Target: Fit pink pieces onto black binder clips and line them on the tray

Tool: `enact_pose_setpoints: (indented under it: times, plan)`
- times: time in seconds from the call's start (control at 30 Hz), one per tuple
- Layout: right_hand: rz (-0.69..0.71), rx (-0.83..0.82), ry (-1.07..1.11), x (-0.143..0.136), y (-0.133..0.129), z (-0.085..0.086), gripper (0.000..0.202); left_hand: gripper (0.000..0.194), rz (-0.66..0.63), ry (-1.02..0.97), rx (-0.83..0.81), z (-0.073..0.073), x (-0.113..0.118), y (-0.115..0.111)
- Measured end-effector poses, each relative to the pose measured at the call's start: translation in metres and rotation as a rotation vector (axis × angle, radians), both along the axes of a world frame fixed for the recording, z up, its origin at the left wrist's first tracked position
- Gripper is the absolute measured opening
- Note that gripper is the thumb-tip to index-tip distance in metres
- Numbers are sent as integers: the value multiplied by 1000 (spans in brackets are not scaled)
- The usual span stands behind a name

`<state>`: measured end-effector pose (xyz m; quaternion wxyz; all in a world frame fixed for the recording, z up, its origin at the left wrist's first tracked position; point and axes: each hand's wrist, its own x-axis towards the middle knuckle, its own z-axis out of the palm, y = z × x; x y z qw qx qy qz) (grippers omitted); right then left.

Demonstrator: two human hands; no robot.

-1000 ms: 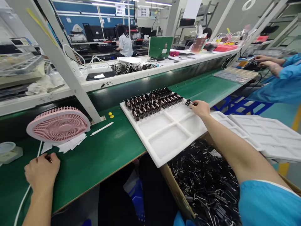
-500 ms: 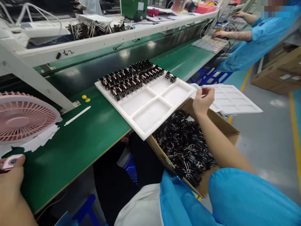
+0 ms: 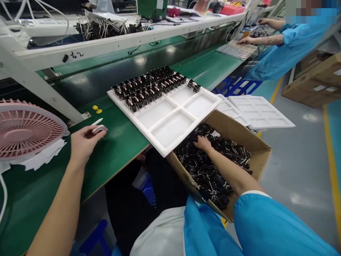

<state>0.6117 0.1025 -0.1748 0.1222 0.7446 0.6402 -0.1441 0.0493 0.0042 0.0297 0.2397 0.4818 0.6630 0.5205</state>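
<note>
My left hand [image 3: 86, 142], raised over the green bench, is closed on a small pinkish piece with a round fitting [image 3: 99, 128]. Inside a cardboard box at my right, my right hand [image 3: 204, 144] touches a heap of black binder clips [image 3: 210, 174]. Its fingers are bent together, their tips hidden among the clips. Between my hands lies a white foam tray [image 3: 170, 131], overhanging the bench edge and box. Black binder clips [image 3: 149, 89] stand in tight rows along its far side, pinkish pieces showing between some; two more clips sit near its right edge.
The cardboard box [image 3: 259, 160] stands against the bench. A pink fan [image 3: 23, 129], white pen [image 3: 97, 122] and yellow bits [image 3: 98, 109] lie left. More white trays [image 3: 263, 110] are right of the box. A co-worker in blue [image 3: 301, 42] works at the far right.
My left hand has come in from the left edge with the pinkish piece. My right hand has left the tray's right corner and gone down into the box of binder clips.
</note>
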Motion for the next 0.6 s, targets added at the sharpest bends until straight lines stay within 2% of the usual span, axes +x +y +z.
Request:
enact_pose_setpoints:
  times: [0.1, 0.23, 0.4, 0.5, 0.6]
  plan:
    - [75, 13, -39, -2, -5, -8, 56, 42, -87, -160, 11, -9, 7, 10]
    - [138, 22, -90, -6, -13, -14, 53, 42, -76, -298, 42, -17, -2, 6]
    - [163, 141, -70, -29, -2, -8, 51, 36, -113, -325, 40, -18, -5, 5]
    - [175, 100, 17, -40, 7, -6, 52, 43, -104, -337, 38, -19, -3, 5]
    - [142, 83, 81, -39, 8, -16, 52, 50, -97, -367, 33, -22, -5, 2]
